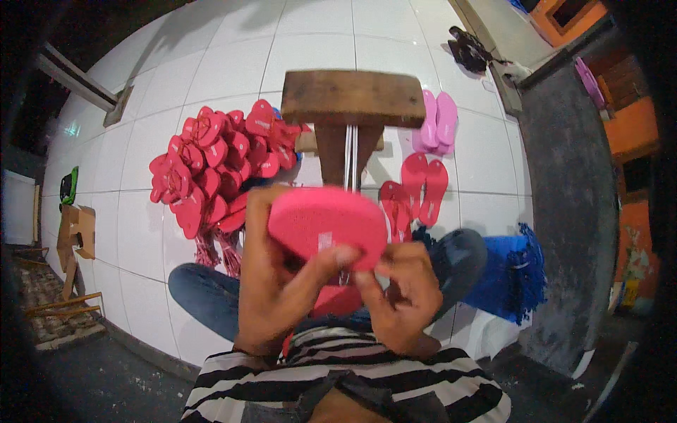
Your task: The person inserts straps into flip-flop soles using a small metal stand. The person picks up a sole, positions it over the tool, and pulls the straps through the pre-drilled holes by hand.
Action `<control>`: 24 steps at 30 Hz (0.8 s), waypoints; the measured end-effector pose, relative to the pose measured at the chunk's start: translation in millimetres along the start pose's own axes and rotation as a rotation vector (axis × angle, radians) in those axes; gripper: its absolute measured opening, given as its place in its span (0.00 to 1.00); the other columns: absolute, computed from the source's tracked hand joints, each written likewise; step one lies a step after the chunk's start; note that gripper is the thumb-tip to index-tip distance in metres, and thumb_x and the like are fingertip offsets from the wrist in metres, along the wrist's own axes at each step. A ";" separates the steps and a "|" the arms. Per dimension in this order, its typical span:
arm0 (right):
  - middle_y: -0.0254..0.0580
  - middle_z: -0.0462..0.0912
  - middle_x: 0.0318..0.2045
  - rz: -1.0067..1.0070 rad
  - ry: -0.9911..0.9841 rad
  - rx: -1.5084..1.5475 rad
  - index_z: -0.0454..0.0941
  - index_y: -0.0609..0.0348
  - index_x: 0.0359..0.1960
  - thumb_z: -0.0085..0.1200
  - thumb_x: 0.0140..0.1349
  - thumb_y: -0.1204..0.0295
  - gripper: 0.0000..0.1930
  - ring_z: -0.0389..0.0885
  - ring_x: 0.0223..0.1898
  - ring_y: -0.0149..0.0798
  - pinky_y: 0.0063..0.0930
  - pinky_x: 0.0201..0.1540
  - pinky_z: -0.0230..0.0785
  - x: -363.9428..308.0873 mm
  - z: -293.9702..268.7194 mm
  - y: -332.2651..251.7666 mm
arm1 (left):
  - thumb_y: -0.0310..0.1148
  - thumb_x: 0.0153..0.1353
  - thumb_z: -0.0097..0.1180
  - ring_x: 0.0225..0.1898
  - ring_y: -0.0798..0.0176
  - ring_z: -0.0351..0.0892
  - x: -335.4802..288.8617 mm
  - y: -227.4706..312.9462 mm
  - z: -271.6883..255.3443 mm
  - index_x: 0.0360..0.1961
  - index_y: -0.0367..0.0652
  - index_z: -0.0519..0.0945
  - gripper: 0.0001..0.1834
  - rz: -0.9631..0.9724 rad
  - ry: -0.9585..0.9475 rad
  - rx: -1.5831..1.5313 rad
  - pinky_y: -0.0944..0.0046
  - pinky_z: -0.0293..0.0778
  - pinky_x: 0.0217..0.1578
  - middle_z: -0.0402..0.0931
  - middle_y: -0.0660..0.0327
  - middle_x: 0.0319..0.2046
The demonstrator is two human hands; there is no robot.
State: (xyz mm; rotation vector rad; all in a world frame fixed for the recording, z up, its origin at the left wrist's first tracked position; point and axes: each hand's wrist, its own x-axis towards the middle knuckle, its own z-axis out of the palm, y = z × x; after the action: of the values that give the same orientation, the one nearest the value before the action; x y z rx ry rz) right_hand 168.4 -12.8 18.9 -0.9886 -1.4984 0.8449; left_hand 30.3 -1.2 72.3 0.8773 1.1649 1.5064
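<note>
My left hand (282, 282) grips a thick red-pink flip-flop sole (310, 218), its thumb pressed on the face beside a small pale print. At the sole's lower right edge, my right hand (405, 296) is closed in a pinch; what lies between its fingertips is hidden. A thin metal piece shows by those fingertips. Below the sole, another red piece (337, 301) is partly covered by my hands. Just beyond stands a wooden stand (352, 95) with a broad top block and thin metal rods (350, 158) running toward me, their near part hidden behind the sole.
A heap of red flip-flops (211, 162) lies on the white tile floor at left. On the right are red soles (425, 187), pink soles (438, 120) and a bundle of blue straps (504, 278). A torn cardboard box (76, 233) sits far left, a black bag (467, 49) far right.
</note>
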 end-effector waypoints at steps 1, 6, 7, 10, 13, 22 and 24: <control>0.47 0.77 0.33 0.004 0.056 -0.010 0.76 0.62 0.35 0.64 0.48 0.83 0.12 0.78 0.35 0.39 0.27 0.39 0.70 -0.1 5.2 0.7 | 0.22 0.55 0.61 0.45 0.65 0.75 0.6 3.7 0.0 0.51 0.37 0.60 0.26 0.011 -0.062 -0.006 0.66 0.73 0.45 0.71 0.56 0.43; 0.47 0.73 0.38 -0.152 0.107 -0.149 0.73 0.67 0.36 0.57 0.52 0.88 0.11 0.74 0.42 0.36 0.24 0.44 0.67 8.1 13.1 6.5 | 0.29 0.54 0.63 0.54 0.59 0.68 16.1 -15.2 -2.9 0.55 0.36 0.60 0.31 0.289 -0.026 0.271 0.61 0.68 0.52 0.65 0.50 0.51; 0.46 0.75 0.38 -0.153 0.104 -0.221 0.73 0.67 0.36 0.57 0.54 0.85 0.09 0.75 0.40 0.34 0.23 0.42 0.67 13.8 13.3 17.6 | 0.32 0.53 0.64 0.59 0.56 0.64 30.1 -26.1 -7.9 0.57 0.35 0.59 0.34 0.397 -0.015 0.398 0.58 0.64 0.55 0.60 0.46 0.56; 0.45 0.76 0.32 -0.081 0.221 -0.163 0.73 0.65 0.33 0.57 0.56 0.79 0.06 0.76 0.34 0.40 0.28 0.38 0.68 52.1 32.2 45.9 | 0.40 0.53 0.63 0.67 0.45 0.47 87.6 -41.0 -14.6 0.60 0.35 0.56 0.40 0.784 0.082 0.712 0.52 0.48 0.63 0.45 0.41 0.65; 0.46 0.76 0.29 -0.064 0.249 -0.153 0.73 0.64 0.30 0.58 0.55 0.77 0.07 0.77 0.32 0.45 0.34 0.37 0.68 91.3 42.0 68.7 | 0.44 0.54 0.62 0.68 0.40 0.42 115.8 -42.0 -8.5 0.62 0.35 0.55 0.41 0.906 0.163 0.852 0.50 0.42 0.64 0.41 0.40 0.67; 0.48 0.75 0.42 0.141 0.016 0.054 0.63 0.61 0.49 0.53 0.58 0.77 0.18 0.76 0.45 0.41 0.35 0.45 0.69 -14.9 74.6 122.6 | 0.29 0.51 0.57 0.53 0.48 0.64 60.8 -77.7 -46.2 0.50 0.38 0.68 0.24 1.142 0.063 0.835 0.52 0.54 0.56 0.68 0.49 0.48; 0.51 0.76 0.43 0.392 -0.331 0.251 0.64 0.64 0.51 0.53 0.60 0.73 0.19 0.76 0.46 0.44 0.40 0.49 0.67 -60.0 74.8 106.6 | 0.28 0.47 0.56 0.45 0.51 0.71 33.9 -93.3 -76.0 0.41 0.42 0.74 0.16 1.016 -0.249 0.893 0.54 0.61 0.51 0.74 0.57 0.39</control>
State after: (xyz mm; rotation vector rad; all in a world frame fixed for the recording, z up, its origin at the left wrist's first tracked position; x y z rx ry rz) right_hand 112.3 -25.0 -112.5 -1.0006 -1.4423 1.5003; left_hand -23.3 17.2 -39.2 2.4611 1.2612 1.4930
